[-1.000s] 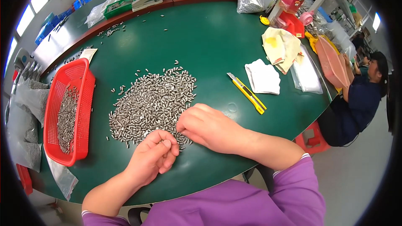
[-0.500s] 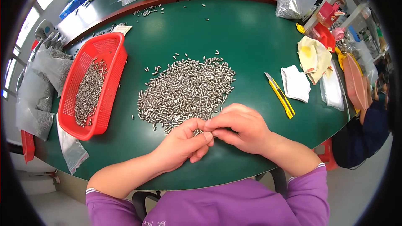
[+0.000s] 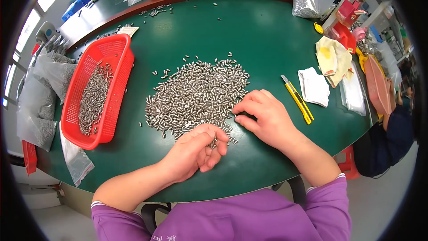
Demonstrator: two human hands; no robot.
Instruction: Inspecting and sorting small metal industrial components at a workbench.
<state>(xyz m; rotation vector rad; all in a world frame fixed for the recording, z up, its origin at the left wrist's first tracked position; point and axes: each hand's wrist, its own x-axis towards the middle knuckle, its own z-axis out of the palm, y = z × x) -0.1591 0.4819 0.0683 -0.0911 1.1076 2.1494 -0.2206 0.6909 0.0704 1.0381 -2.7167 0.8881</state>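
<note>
Metal heap lies left of the right hand

Head view: small metal pieces massed on the green surface, and the right hand's grip is right there at the heap's right edge, thumb and forefinger slightly apart, nearest pieces just to its left! Left hand sits at the near edge, loosely curled; what its grip holds, can't tell. Heap stretches broadest roughly left to right; single pieces point every which way, long axes sharing no direction
</note>
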